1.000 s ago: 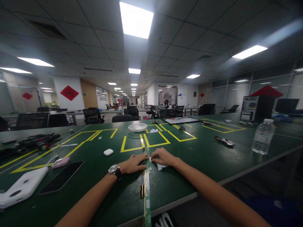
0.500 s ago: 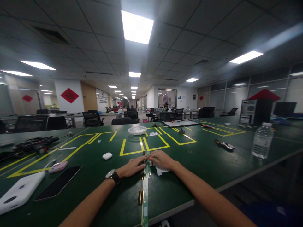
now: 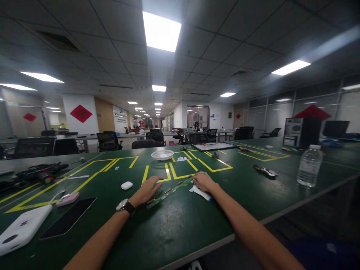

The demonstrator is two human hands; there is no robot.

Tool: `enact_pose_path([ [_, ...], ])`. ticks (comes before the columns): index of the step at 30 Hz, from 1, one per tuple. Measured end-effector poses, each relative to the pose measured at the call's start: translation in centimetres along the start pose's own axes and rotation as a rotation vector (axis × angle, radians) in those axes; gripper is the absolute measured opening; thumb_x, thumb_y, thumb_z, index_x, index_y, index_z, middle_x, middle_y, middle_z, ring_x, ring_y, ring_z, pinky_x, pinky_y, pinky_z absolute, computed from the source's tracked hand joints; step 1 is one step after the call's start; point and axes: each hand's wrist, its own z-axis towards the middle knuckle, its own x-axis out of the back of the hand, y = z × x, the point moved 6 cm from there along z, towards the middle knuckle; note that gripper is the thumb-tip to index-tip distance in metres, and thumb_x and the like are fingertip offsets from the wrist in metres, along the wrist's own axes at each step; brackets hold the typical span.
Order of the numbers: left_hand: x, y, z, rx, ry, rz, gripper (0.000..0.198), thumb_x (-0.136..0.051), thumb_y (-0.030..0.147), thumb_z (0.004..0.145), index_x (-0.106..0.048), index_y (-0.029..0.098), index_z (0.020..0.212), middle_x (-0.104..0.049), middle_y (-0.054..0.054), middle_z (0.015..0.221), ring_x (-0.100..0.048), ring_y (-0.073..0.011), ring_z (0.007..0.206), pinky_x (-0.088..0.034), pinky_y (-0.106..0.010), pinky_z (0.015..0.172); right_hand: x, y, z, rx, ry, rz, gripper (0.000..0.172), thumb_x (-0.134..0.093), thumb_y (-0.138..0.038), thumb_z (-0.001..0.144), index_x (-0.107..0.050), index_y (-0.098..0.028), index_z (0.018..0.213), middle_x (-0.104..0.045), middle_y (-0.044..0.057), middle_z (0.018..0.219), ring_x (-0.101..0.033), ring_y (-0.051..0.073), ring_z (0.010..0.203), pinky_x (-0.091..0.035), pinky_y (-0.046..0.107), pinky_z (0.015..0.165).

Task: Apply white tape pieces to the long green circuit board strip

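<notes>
A long, narrow green circuit strip (image 3: 171, 191) lies slantwise over the green table (image 3: 168, 232), its far end up to the right. My right hand (image 3: 204, 181) has its fingers closed on that far end. Below this hand a white piece of paper or film (image 3: 200, 192) with a blue edge rests on the table. My left hand (image 3: 147, 190), with a watch at the wrist, is on the left of the strip, fingers apart, holding nothing.
A white earbud case (image 3: 126, 185), a black phone (image 3: 69, 218) and a white power bank (image 3: 26, 228) lie left. Ahead is a clear round dish (image 3: 162, 155). Rightward are a multi-tool (image 3: 264, 171) and a water bottle (image 3: 309, 166). A person (image 3: 196, 126) sits far off.
The strip has turned from pointing straight away from me to a slant, its near end swinging left and away. My right hand has moved right; my left hand has come off the strip, moving left.
</notes>
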Motion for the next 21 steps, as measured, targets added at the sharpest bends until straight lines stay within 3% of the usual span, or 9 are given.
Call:
enact_pose_path([
  [2, 0.3, 0.1, 0.0, -0.003, 0.011, 0.028, 0.042, -0.035, 0.042, 0.098, -0.056, 0.019, 0.126, -0.059, -0.010, 0.130, -0.050, -0.0259, 0.123, -0.036, -0.042, 0.107, -0.1, 1.8, -0.2, -0.119, -0.007, -0.036, 0.042, -0.033, -0.031, 0.098, -0.072, -0.015, 0.098, -0.065, 0.018, 0.111, -0.057, 0.030, 0.108, -0.040, 0.044, 0.093],
  [5, 0.2, 0.3, -0.1, 0.005, -0.009, 0.078, 0.040, -0.036, 0.042, 0.098, -0.057, 0.020, 0.125, -0.060, -0.009, 0.129, -0.051, -0.0261, 0.122, -0.037, -0.043, 0.104, -0.4, 2.9, -0.4, -0.178, -0.015, -0.042, 0.043, -0.033, -0.035, 0.097, -0.072, -0.017, 0.102, -0.063, 0.018, 0.114, -0.055, 0.031, 0.109, -0.040, 0.045, 0.091],
  [12, -0.7, 1.2, -0.4, -0.017, -0.080, 0.172, 0.037, -0.038, 0.041, 0.099, -0.057, 0.021, 0.124, -0.059, -0.010, 0.128, -0.051, -0.0267, 0.119, -0.040, -0.042, 0.098, -1.5, 3.2, -0.7, -0.237, -0.068, 0.090, 0.061, -0.042, -0.058, 0.088, -0.057, -0.019, 0.132, -0.052, 0.018, 0.132, -0.046, 0.034, 0.123, -0.033, 0.048, 0.100],
  [21, -1.2, 1.5, -0.7, -0.038, -0.134, 0.197, 0.037, -0.038, 0.042, 0.100, -0.057, 0.023, 0.125, -0.060, -0.008, 0.127, -0.052, -0.0258, 0.119, -0.039, -0.041, 0.100, -1.9, 3.2, -1.6, -0.263, -0.179, 0.171, 0.076, -0.039, -0.070, 0.085, -0.043, -0.023, 0.144, -0.036, 0.017, 0.149, -0.033, 0.037, 0.135, -0.022, 0.055, 0.107],
])
